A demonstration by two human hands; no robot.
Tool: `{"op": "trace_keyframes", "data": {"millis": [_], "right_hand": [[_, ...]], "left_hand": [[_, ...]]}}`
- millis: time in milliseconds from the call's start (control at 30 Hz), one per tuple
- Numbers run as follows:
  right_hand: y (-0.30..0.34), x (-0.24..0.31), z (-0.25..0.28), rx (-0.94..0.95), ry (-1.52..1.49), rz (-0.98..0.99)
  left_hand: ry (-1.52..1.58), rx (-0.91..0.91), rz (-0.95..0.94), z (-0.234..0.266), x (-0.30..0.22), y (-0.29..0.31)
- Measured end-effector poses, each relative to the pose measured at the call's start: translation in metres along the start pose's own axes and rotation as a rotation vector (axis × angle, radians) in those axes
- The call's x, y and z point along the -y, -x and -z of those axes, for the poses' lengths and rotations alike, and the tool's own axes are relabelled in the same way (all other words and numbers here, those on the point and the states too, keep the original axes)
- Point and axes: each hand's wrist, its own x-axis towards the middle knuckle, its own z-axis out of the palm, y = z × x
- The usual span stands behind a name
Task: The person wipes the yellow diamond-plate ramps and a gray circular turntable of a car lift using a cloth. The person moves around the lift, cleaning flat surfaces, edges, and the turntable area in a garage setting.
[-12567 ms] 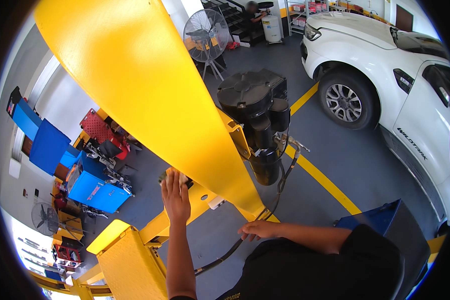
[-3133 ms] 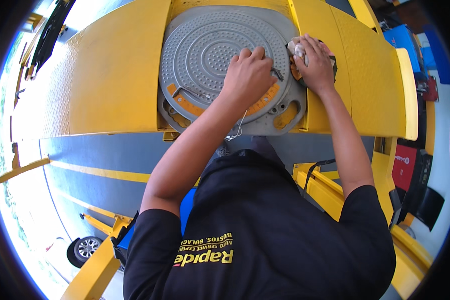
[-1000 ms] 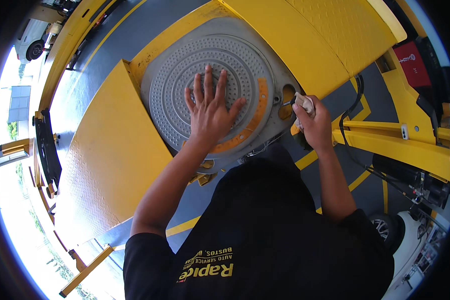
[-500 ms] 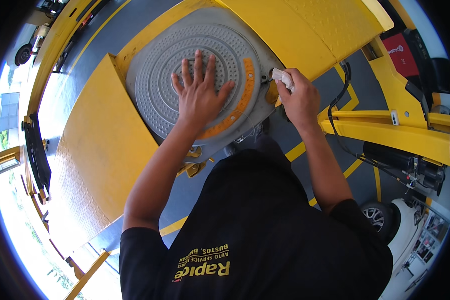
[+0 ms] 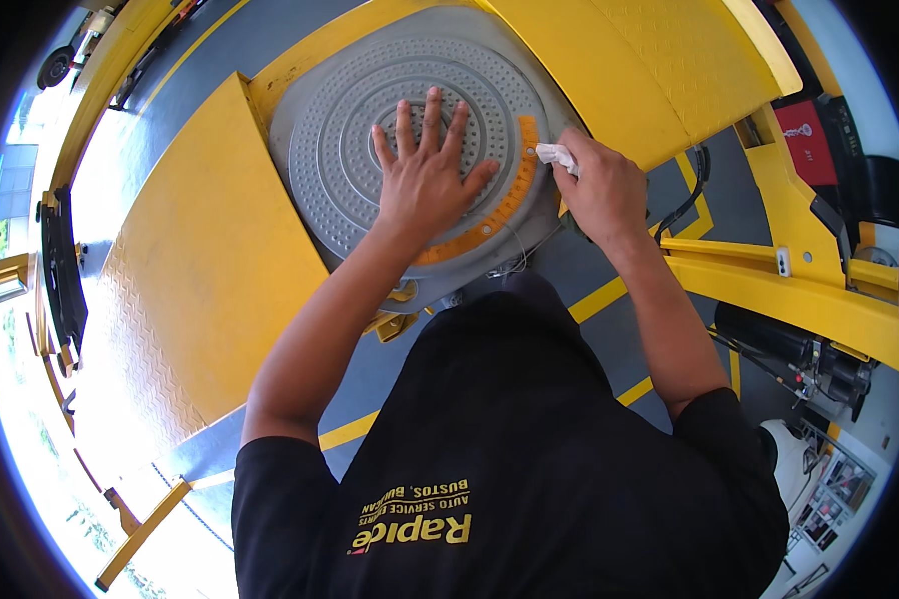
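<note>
A grey round turntable plate with raised dots and rings lies in front of me on a grey square base. Along its right and near side curves an orange graduated scale. Flat on the plate, fingers spread, rests my left hand. My right hand is closed around a crumpled white cloth, which sits against the plate's right rim beside the scale. My fingers hide part of the cloth. A thin wire loops near the base's near edge.
Yellow ramp panels flank the turntable, one at left and one at upper right. A yellow beam and a black hose stand to the right. Red and black equipment is at far right.
My right hand has brought the cloth leftward from the base's corner to the plate's rim by the scale. The whole view has shifted slightly; my left hand stays flat on the plate.
</note>
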Motion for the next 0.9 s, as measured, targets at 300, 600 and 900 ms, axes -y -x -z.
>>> {"op": "trace_keyframes", "data": {"millis": [300,600,900], "right_hand": [[0.011,-0.007,-0.008,0.051,-0.005,-0.046],[0.034,0.002,-0.019,-0.026,0.054,0.004],[0.058,0.011,0.017,-0.112,-0.047,-0.100]], "left_hand": [[0.006,-0.022,-0.001,0.000,-0.002,0.003],[0.063,-0.070,-0.081,-0.009,0.013,-0.006],[0.525,-0.090,-0.037,0.094,0.048,0.059]]}}
